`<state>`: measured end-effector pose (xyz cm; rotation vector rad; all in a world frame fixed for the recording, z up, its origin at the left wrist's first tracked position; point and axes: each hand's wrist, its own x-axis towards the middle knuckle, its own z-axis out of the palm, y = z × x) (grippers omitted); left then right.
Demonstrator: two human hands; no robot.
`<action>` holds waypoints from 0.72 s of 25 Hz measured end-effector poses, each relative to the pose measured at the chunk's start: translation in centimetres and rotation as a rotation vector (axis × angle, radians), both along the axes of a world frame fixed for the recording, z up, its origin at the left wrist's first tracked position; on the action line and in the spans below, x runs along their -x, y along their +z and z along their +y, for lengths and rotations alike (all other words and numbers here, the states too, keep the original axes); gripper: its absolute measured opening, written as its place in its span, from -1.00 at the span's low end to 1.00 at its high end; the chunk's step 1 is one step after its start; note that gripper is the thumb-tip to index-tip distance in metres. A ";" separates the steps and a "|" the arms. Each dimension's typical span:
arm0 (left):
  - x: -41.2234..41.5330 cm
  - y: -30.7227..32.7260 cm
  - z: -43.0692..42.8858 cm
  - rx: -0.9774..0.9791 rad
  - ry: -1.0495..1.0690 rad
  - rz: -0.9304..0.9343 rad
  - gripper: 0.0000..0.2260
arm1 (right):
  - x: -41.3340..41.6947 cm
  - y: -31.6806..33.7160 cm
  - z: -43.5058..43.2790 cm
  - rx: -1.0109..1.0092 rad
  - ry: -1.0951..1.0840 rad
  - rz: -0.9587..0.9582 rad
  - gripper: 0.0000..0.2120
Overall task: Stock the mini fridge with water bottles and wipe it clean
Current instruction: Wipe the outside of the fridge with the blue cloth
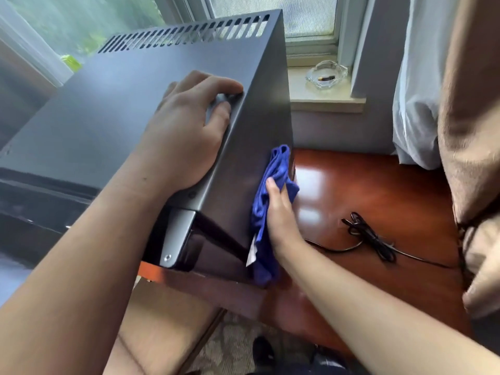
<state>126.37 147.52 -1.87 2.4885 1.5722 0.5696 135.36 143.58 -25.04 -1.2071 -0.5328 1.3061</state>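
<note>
The right hand point(281, 212) is lying flat against a blue cloth point(266, 212), its fingers straight and close together, with only the thumb tip showing over the fold near the top; they are pressing the cloth onto the right side wall of the fridge point(135, 109). The cloth is hanging bunched against that wall, from about halfway up it down to the fridge's lower front corner, with a small white tag poking out at its front edge.

The left hand point(186, 128) is resting on the fridge's top, close to the top's right edge, palm down, with the fingers bent and their tips curling over a rounded ridge along that edge. They are pinching nothing loose.

The fridge is a dark grey metal box standing on a red-brown table point(378, 201), with a row of vent slots along the back of its top. Its door hinge bracket point(176, 236) is showing at the front right corner, below the left wrist.

To the right of the fridge, a black cord point(370, 236) is lying bundled on the table. Behind the fridge's right side, a glass ashtray point(326, 74) is sitting on the windowsill. Farther right of the fridge, curtains point(446, 104) are hanging.
</note>
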 end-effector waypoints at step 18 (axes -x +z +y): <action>0.4 -0.4 0.2 -0.030 -0.034 0.001 -0.71 | 0.8 1.8 -1.9 0.121 0.010 -0.209 -0.20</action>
